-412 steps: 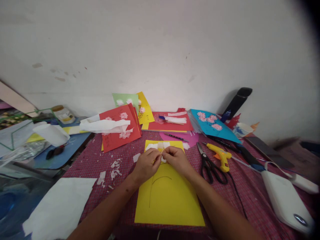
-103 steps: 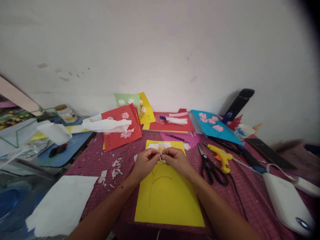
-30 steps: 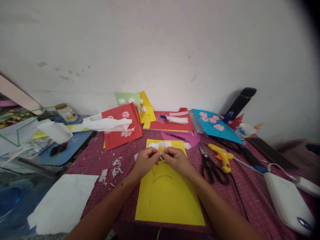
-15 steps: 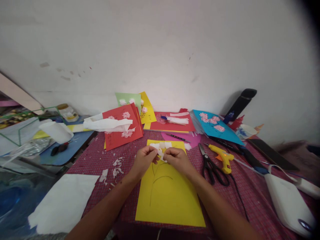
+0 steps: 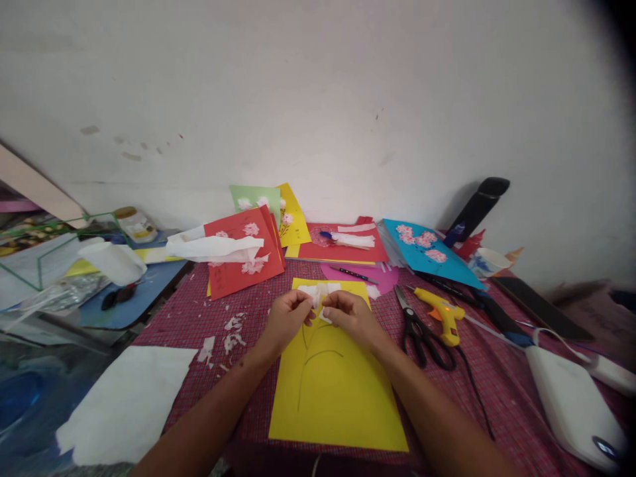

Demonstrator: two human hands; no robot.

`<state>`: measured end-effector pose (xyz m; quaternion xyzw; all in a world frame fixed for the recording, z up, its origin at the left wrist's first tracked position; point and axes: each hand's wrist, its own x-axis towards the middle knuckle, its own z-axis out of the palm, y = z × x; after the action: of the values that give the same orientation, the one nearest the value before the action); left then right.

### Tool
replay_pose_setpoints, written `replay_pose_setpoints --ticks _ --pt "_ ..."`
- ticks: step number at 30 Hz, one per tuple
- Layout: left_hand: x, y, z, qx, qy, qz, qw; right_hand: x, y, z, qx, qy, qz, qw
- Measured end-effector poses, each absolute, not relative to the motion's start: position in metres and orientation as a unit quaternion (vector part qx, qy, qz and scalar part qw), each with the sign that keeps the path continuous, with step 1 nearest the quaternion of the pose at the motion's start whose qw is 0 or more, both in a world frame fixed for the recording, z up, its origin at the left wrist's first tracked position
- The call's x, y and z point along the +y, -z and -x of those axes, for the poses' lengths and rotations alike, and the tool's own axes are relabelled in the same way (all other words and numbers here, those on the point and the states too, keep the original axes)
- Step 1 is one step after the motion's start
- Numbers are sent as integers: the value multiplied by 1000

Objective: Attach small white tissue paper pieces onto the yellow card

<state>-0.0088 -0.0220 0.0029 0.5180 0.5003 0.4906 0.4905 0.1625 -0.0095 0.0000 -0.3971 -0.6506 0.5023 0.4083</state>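
Note:
A yellow sheet of card [image 5: 342, 404] with dark pencil curves lies in front of me. Above its upper part, my left hand [image 5: 288, 321] pinches a small piece of white tissue paper [image 5: 317, 300] between thumb and forefinger. My right hand [image 5: 352, 317] is closed at the same tissue, its fingertips at the right side of the piece. More white scraps lie under and behind the fingertips at the card's top edge, and the fingers partly hide them.
To the right lie black-handled scissors [image 5: 422, 334], a yellow glue gun [image 5: 447, 315] and a white device [image 5: 571, 397]. Red cards with paper flowers [image 5: 246, 252] and a blue card [image 5: 430, 248] stand toward the wall. Tissue scraps [image 5: 233, 332] and a white sheet [image 5: 132, 401] lie left.
My right fingertips have shifted slightly away from the left ones, and the tissue between them has changed shape a little. Everything else stays in place.

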Motion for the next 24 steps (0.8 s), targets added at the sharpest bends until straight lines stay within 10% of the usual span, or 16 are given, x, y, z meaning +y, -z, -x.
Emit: replay_pose_setpoints --ticks 24 --pt "-20 1 12 502 -488 -532 477 -3 4 -166 -614 -456 465 447"
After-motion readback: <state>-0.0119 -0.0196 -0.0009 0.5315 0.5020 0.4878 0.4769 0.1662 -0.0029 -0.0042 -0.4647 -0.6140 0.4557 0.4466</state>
